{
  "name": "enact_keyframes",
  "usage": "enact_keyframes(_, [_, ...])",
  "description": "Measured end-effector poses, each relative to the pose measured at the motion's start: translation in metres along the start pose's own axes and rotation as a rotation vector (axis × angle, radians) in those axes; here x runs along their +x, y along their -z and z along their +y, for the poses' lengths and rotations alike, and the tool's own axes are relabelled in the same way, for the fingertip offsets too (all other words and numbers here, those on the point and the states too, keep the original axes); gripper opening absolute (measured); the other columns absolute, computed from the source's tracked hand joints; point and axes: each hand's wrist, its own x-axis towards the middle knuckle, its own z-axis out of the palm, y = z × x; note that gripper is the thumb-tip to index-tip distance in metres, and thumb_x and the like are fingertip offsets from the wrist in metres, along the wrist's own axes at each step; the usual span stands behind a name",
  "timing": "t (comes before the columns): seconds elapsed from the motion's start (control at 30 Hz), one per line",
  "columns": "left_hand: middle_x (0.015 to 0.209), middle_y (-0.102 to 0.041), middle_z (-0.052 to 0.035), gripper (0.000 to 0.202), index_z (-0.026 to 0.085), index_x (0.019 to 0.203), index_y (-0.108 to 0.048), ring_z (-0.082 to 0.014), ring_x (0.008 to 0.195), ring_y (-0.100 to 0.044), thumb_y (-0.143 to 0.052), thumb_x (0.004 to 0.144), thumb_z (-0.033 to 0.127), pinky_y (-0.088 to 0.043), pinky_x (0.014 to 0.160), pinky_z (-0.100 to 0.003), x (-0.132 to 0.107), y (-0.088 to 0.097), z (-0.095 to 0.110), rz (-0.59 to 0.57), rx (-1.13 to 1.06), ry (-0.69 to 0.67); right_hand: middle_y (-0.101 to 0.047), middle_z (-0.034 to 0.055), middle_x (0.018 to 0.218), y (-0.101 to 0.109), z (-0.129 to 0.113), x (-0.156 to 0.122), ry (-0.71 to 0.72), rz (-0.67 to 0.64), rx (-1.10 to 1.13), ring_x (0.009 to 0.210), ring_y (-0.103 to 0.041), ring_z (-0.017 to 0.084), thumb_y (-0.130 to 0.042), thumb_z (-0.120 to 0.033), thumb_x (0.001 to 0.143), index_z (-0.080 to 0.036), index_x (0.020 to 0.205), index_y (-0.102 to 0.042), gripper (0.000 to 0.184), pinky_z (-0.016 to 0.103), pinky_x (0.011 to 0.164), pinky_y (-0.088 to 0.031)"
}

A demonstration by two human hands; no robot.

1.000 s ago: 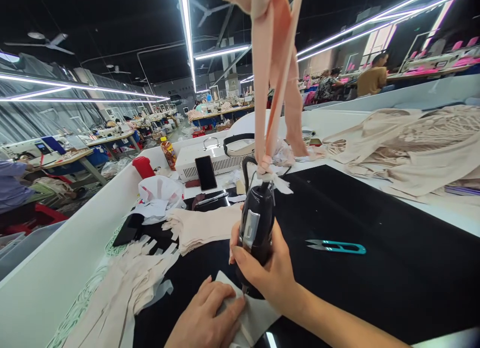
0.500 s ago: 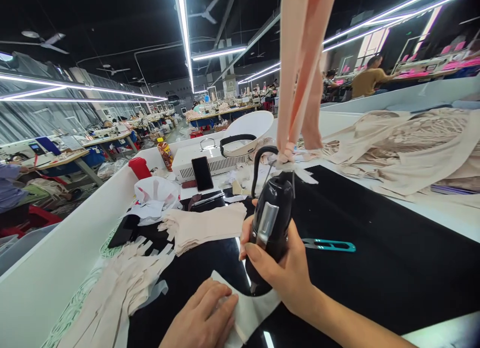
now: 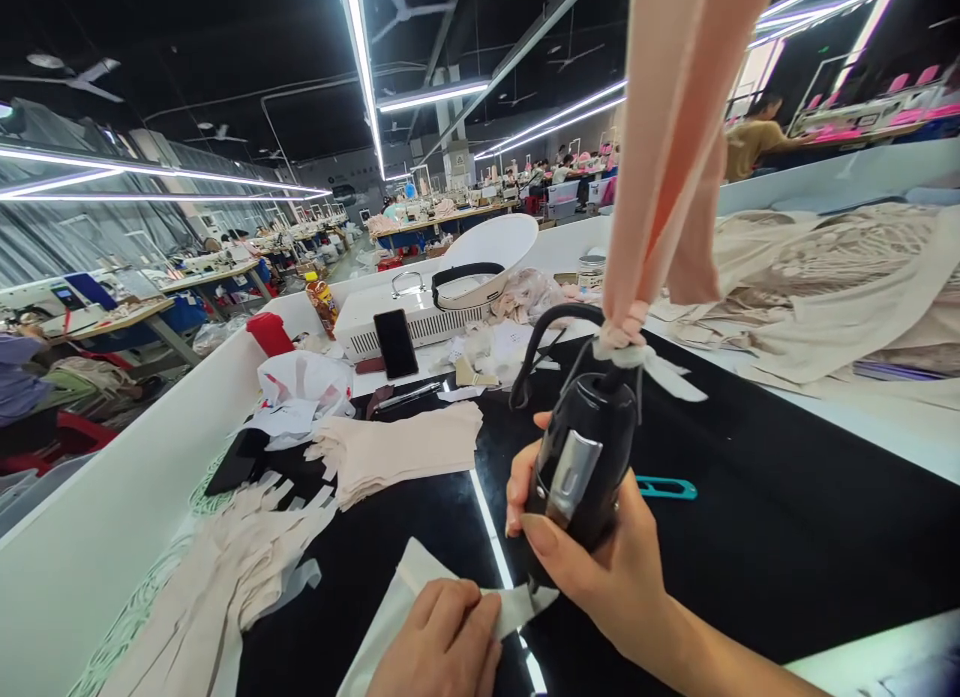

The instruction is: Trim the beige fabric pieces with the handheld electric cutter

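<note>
My right hand (image 3: 600, 567) is wrapped round a black hand-held cutting tool (image 3: 581, 462), its tip down on a pale fabric piece (image 3: 409, 602) on the black work mat (image 3: 787, 517). The tool hangs by a peach fabric strap (image 3: 675, 127) tied to its top. My left hand (image 3: 442, 647) lies on the fabric piece with fingers together, pressing it flat just left of the tool tip. Teal thread snips (image 3: 666, 489) lie right behind the tool.
A stack of beige cut pieces (image 3: 397, 452) and more strips (image 3: 225, 587) lie to the left. A phone (image 3: 395, 343), white machine box (image 3: 397, 322), white bag (image 3: 304, 382) and red cup (image 3: 268, 333) stand at the back. Beige fabric (image 3: 840, 287) is heaped at right. Other people sit at distant tables.
The tool and my right hand have moved rightward along the fabric piece, and the strap swung with them. My left hand shifted slightly right and nearer on the fabric.
</note>
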Motion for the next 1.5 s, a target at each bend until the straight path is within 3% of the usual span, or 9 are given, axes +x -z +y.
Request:
enact_keyframes(0.2, [0.096,-0.067,-0.0085,0.03,0.011,0.12,-0.064,-0.0183,0.084,-0.071,-0.035,0.113,0.017,-0.063,0.079,-0.027,-0.008,-0.005,0.0,0.012,0.016,-0.016,-0.063,-0.003,0.084,0.001,0.001,-0.003,-0.025,-0.018,0.026,0.061,-0.062,0.014,-0.073,-0.018,0.091,-0.032,0.105,-0.057,0.025,0.026,0.056,-0.057])
enact_keyframes(0.5, [0.098,-0.068,-0.009,0.03,0.011,0.122,-0.065,-0.0202,0.088,-0.073,-0.039,0.108,0.01,-0.063,0.083,-0.028,-0.01,-0.01,0.003,0.02,0.045,-0.018,-0.064,-0.0029,0.085,-0.008,0.0,0.002,-0.036,-0.017,0.082,0.062,-0.062,0.012,-0.075,-0.032,0.097,-0.031,0.106,-0.058,0.02,0.024,0.058,-0.057])
enact_keyframes(0.9, [0.105,-0.068,-0.0104,0.035,0.019,0.128,-0.066,-0.0233,0.095,-0.074,-0.042,0.105,0.012,-0.065,0.081,-0.03,-0.013,-0.009,0.006,0.001,0.152,0.026,-0.065,-0.0044,0.086,-0.011,0.006,0.001,-0.045,-0.052,0.029,0.064,-0.063,0.012,-0.069,-0.016,0.095,-0.031,0.101,-0.058,0.02,0.025,0.06,-0.058])
enact_keyframes(1.1, [0.108,-0.066,-0.0114,0.039,0.022,0.133,-0.064,-0.0237,0.096,-0.072,-0.046,0.1,0.012,-0.065,0.082,-0.031,-0.014,-0.009,0.007,-0.014,0.126,0.064,-0.064,-0.0057,0.086,-0.017,0.007,0.001,-0.044,-0.035,0.117,0.063,-0.063,0.011,-0.072,-0.015,0.092,-0.032,0.107,-0.057,0.027,0.024,0.06,-0.057])
enact_keyframes(1.27, [0.103,-0.063,-0.0093,0.042,0.024,0.134,-0.064,-0.0221,0.091,-0.071,-0.048,0.097,0.011,-0.064,0.079,-0.029,-0.012,-0.008,0.009,-0.042,0.098,0.09,-0.065,-0.0049,0.083,-0.022,0.01,0.0,-0.057,-0.047,0.066,0.062,-0.062,0.012,-0.072,-0.015,0.09,-0.029,0.1,-0.057,0.023,0.024,0.058,-0.057])
enact_keyframes(1.5, [0.099,-0.057,-0.0067,0.04,0.026,0.125,-0.067,-0.0208,0.089,-0.065,-0.048,0.095,0.006,-0.061,0.081,-0.03,-0.006,-0.008,0.022,0.044,0.09,0.212,-0.067,-0.0049,0.085,-0.022,0.013,0.003,-0.047,-0.029,0.108,0.062,-0.063,0.011,-0.072,-0.015,0.091,-0.031,0.107,-0.06,0.026,0.024,0.059,-0.058])
